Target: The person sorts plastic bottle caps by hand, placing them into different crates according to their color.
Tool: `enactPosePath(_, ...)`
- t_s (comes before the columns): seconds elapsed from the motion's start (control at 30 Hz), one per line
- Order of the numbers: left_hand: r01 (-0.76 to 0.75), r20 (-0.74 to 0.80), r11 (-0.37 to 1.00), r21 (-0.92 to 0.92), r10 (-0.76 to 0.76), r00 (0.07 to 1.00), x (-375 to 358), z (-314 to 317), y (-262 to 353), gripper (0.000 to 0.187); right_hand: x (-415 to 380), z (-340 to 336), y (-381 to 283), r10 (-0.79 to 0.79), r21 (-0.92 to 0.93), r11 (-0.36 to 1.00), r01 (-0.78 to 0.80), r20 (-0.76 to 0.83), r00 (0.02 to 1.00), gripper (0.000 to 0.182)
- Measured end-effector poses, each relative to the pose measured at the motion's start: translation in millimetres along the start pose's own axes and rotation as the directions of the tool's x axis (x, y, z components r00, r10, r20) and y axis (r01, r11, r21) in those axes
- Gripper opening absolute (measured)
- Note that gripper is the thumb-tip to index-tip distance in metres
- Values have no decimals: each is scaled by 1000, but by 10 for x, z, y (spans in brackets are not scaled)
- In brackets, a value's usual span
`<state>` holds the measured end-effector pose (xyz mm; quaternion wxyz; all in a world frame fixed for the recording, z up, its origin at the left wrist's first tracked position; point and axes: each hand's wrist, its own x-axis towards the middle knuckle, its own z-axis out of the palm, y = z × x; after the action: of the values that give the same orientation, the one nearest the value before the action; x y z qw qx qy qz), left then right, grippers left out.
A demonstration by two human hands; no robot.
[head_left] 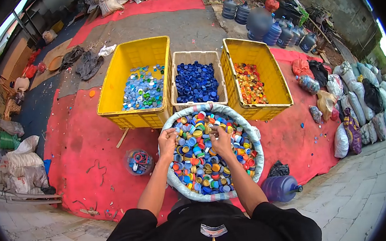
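Note:
A round sack [258,148] with a rolled-down, padded rim stands in front of me, filled with mixed bottle caps [201,165] in blue, yellow, red, white and green. Over its left edge is my left hand [168,144], fingers bent together; what lies between them is too small to make out. My right hand [221,141] is above the caps right of the middle, its fingers curled down; any cap in its grip is hidden. Beyond the sack sit a yellow crate [133,119] of light blue and green caps, a whitish crate [199,104] of dark blue caps and another yellow crate [265,112] of red, orange and yellow caps.
A clear container [139,162] with small items stands left of the sack. At right lies a blue water jug [281,188]. Filled sacks [356,92] line the right side, and more jugs [282,34] stand at the back. Red matting [85,153] covers the ground.

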<state>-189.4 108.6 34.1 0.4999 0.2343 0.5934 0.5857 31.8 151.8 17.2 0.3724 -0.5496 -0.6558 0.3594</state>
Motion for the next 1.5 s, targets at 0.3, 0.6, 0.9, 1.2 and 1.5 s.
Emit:
enactPosePath(0.3,1,-99,1000,-5,-1,995,-853,-336,-264,17,106,332,-412,-372,-386,848,363,53,927,49)
enactPosePath(0.6,-102,-177,974,200,139,974,-1045,-511,-429,20,124,566,-408,-255,-498,822,275,111,961,55)
enactPosePath(0.9,-319,33,703,636,388,921,-893,-272,-341,37,-114,115,-425,47,251,967,-46,2,999,44)
enactPosePath(1.2,-581,405,209,787,534,742,-466,142,-384,59,-916,-433,-39,390,914,23,-406,366,845,40)
enactPosePath(1.5,-624,501,120,772,490,713,-248,264,-403,53,-1344,-528,-37,410,905,93,-415,345,844,39)
